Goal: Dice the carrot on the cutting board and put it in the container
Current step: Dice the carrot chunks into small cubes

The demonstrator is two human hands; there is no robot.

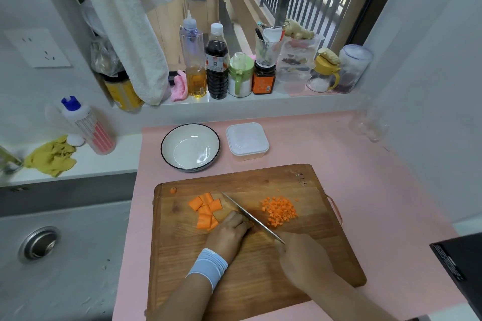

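Observation:
A wooden cutting board (260,268) lies on the pink counter. Several thick carrot pieces (206,210) sit on its left part, and a pile of small diced carrot (279,211) lies to the right of the knife blade (247,216). My left hand (229,236), fingers curled, presses down on a carrot piece hidden beneath it, right against the blade. My right hand (302,258) grips the knife handle. One small carrot bit (173,190) lies at the board's far left corner. A lidded plastic container (247,141) stands behind the board.
A white bowl with a dark rim (169,154) stands left of the container. A sink (52,255) lies to the left. Bottles and jars (216,65) line the windowsill. A black box (459,268) sits at the right edge. A towel (125,34) hangs above.

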